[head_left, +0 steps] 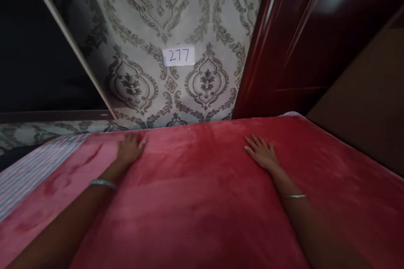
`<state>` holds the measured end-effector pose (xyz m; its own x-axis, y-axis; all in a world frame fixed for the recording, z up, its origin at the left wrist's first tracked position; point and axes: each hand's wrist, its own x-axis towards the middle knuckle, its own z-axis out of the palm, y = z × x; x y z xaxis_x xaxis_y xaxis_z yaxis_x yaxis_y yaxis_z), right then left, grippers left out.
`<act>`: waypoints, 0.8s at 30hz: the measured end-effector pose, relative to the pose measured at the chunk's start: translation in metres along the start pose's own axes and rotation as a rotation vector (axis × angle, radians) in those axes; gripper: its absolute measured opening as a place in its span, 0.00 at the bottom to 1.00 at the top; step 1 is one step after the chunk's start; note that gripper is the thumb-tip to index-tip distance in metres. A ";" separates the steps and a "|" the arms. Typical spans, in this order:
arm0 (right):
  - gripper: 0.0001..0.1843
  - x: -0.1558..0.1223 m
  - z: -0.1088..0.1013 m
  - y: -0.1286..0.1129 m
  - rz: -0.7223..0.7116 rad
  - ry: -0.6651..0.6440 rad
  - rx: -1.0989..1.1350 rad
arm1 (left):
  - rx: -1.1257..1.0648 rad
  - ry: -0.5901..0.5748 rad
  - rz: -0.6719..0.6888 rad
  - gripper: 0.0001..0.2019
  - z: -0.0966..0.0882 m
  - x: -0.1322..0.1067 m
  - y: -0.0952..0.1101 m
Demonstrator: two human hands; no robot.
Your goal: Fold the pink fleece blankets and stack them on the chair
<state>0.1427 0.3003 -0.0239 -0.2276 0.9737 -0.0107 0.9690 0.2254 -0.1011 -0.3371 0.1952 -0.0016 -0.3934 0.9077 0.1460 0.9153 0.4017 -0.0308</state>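
A plush red blanket is spread flat over a bed-like surface and fills the lower part of the view. Near its far edge, on the left, my left hand lies palm down on the cloth, somewhat blurred, with fingers extended. My right hand rests flat on the blanket farther right, its fingers spread. Neither hand grips anything. Darker and lighter patches show in the pile around both hands.
Striped cloth shows past the blanket's left side. Behind stands a patterned wall bearing a paper label that reads 277. A dark screen is at upper left, a dark red wooden door at upper right, a brown panel at far right.
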 end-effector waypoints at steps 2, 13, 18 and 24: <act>0.34 0.000 0.000 0.001 -0.005 0.000 0.009 | -0.029 -0.002 0.074 0.29 -0.004 -0.012 0.041; 0.35 -0.001 -0.001 0.003 -0.023 0.017 0.031 | -0.289 -0.175 0.580 0.40 -0.004 -0.061 0.288; 0.36 0.002 0.003 0.006 -0.021 0.009 0.056 | -0.237 -0.204 0.538 0.37 -0.003 -0.046 0.249; 0.36 0.008 0.012 0.012 -0.057 0.040 0.049 | -0.069 -0.167 0.275 0.33 -0.006 -0.018 0.109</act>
<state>0.1516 0.3100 -0.0368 -0.2773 0.9601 0.0363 0.9484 0.2796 -0.1493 -0.2300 0.2215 -0.0015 -0.1344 0.9907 -0.0226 0.9906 0.1349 0.0212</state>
